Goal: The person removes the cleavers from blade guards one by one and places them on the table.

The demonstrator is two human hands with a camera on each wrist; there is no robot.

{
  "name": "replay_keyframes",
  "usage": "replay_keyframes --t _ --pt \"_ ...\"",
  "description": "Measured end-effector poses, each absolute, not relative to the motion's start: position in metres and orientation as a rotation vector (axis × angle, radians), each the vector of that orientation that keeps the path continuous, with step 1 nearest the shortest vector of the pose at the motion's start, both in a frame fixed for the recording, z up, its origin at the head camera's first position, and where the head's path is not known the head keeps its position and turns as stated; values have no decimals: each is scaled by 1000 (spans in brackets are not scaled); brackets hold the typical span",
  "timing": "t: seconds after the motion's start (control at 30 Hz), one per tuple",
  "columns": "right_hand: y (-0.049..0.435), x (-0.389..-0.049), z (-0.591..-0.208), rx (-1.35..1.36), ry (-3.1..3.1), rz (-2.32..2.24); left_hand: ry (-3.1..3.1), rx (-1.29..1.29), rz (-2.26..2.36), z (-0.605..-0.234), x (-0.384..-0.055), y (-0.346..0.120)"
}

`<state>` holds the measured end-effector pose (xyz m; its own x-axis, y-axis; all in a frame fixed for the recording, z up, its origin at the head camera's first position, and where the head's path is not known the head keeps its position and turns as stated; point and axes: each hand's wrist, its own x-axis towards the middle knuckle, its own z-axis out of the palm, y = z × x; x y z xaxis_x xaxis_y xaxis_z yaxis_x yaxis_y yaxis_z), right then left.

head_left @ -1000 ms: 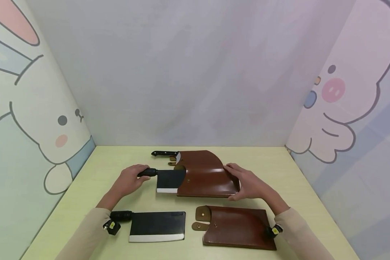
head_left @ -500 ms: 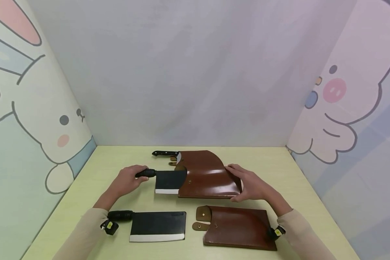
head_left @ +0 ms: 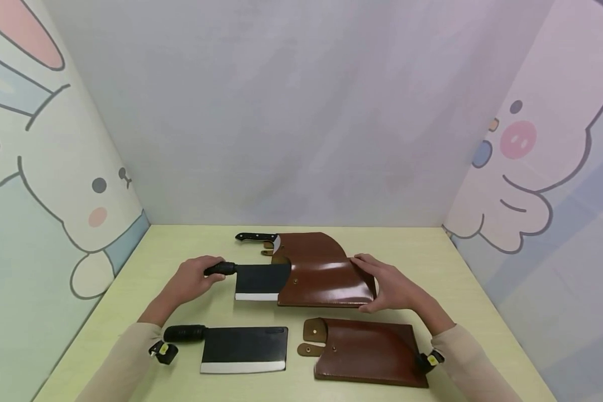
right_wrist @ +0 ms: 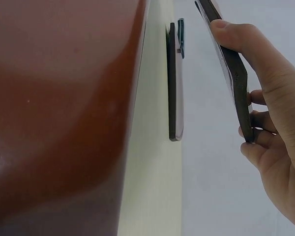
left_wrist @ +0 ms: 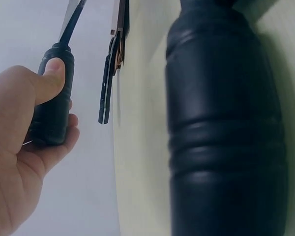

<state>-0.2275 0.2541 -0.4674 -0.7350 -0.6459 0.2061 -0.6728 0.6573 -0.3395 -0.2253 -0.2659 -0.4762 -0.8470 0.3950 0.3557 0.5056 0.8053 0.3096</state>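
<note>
In the head view my left hand (head_left: pixel 193 279) grips the black handle of a cleaver (head_left: pixel 263 282) raised off the table. Its dark blade with a bright edge is partly inside a brown leather sheath (head_left: pixel 324 285); the far end of the blade is hidden there. My right hand (head_left: pixel 389 286) holds that sheath by its right end, thumb on the near side, fingers on the far side. The left wrist view shows thumb and fingers round the cleaver handle (left_wrist: pixel 54 110). In the right wrist view, thumb and fingers pinch the sheath's edge (right_wrist: pixel 238 78).
A second cleaver (head_left: pixel 246 350) lies flat at the front left. Right of it lies another brown sheath (head_left: pixel 367 352) with two snap straps. Behind the raised sheath, a black-handled knife (head_left: pixel 256 237) sits in a sheath (head_left: pixel 304 241) on the pale table (head_left: pixel 181 237). Walls enclose the back and sides.
My left hand has drawn the cleaver slightly left, and more of its blade shows outside the sheath. My right hand and the sheath have shifted slightly right.
</note>
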Motion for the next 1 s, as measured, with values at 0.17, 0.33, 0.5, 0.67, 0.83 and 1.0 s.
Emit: replay_keyframes --t 0.17,0.33,0.5,0.67,0.83,1.0 --pt "255 -226 -465 1098 -2828 630 -2731 -710 -575 -473 -226 -269" --pt "258 -225 -464 1090 -2825 611 -2739 -686 -576 -472 -225 -275" --pt "262 -224 -464 1082 -2828 616 -2739 -692 -587 -472 -225 -278" --pt "267 -223 -465 1064 -2841 644 -2746 -701 -592 -470 -225 -281" --pt "270 -222 -465 1062 -2828 642 -2764 -684 -591 -470 -223 -285" --pt "273 -221 -465 1044 -2842 665 -2773 -681 -603 -471 -221 -292"
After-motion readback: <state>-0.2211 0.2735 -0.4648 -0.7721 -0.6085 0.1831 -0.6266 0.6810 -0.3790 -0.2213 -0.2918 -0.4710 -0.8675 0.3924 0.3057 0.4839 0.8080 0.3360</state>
